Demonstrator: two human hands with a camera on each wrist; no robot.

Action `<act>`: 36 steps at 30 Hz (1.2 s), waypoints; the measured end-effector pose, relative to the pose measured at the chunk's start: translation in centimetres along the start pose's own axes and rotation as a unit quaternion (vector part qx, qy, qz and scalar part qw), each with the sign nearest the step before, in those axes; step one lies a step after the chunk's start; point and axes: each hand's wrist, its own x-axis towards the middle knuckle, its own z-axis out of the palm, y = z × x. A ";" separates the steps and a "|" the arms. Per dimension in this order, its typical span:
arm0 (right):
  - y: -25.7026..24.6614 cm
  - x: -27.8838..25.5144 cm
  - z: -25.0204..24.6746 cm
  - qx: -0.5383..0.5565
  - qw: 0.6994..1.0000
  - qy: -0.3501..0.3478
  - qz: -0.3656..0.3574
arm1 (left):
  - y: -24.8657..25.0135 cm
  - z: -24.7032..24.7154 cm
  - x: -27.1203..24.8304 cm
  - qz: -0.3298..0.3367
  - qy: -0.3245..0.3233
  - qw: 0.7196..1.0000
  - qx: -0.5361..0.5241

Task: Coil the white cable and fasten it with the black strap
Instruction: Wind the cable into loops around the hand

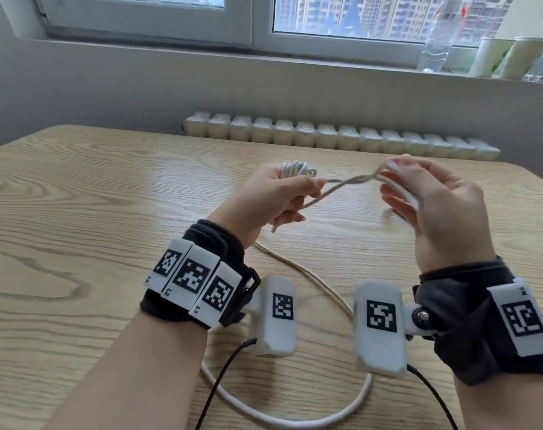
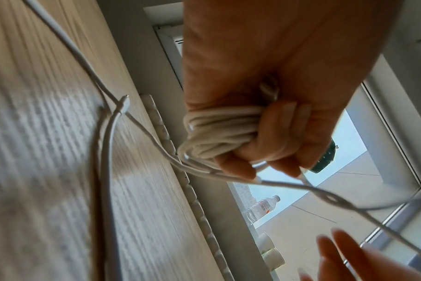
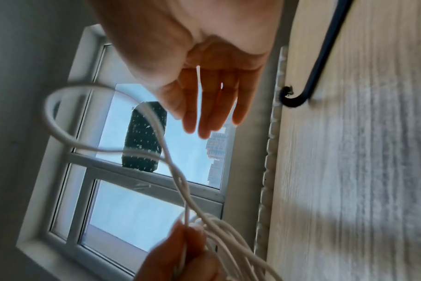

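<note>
My left hand (image 1: 276, 197) grips a bundle of several turns of the white cable (image 1: 295, 170), fingers curled round it (image 2: 219, 136). From that fist a twisted double strand (image 1: 351, 183) runs right to my right hand (image 1: 434, 209). The right hand's fingers (image 3: 204, 106) are straight and spread, and a cable loop (image 3: 60, 121) lies across them, ungripped. The rest of the cable trails over the table (image 1: 310, 274) to a wide loop near the front edge (image 1: 295, 425). One plug end (image 2: 125, 102) lies on the table. A black strip with a curled fuzzy end (image 3: 301, 95), apparently the strap, lies on the table.
The wooden table (image 1: 93, 212) ends at a white radiator (image 1: 326, 138) below the windowsill. A clear water bottle (image 1: 434, 48) and two paper cups (image 1: 509, 57) stand on the sill at the right. Black wires (image 1: 220, 383) hang from both wrist cameras.
</note>
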 end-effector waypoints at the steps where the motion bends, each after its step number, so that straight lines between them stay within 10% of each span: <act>1: 0.1 0.1 -0.1 -0.001 1.000 0.028 0.007 | -0.1 0.0 0.1 -0.003 0.018 1.000 -0.009; 4: 0.2 0.1 -0.2 -0.027 0.999 0.043 0.003 | -0.3 -0.3 0.3 -0.009 0.056 0.997 -0.046; 10: 0.3 -0.9 1.3 0.007 0.975 -0.196 0.105 | -0.3 0.3 0.3 -0.006 0.047 0.998 -0.042; 17: 1.3 -0.9 2.0 -0.050 0.982 -0.146 0.106 | -0.4 0.9 0.4 -0.008 0.031 0.999 -0.022; 22: 1.3 -0.6 2.6 0.048 0.982 -0.106 0.146 | -0.7 0.4 0.7 -0.015 0.146 0.986 -0.080; 30: 1.9 1.0 0.7 0.130 0.967 0.032 0.215 | -1.8 -1.9 1.1 0.024 0.321 0.904 -0.282; 36: 3.1 1.6 0.4 0.139 0.950 0.013 0.281 | -0.9 -2.1 1.1 0.081 0.245 0.845 -0.469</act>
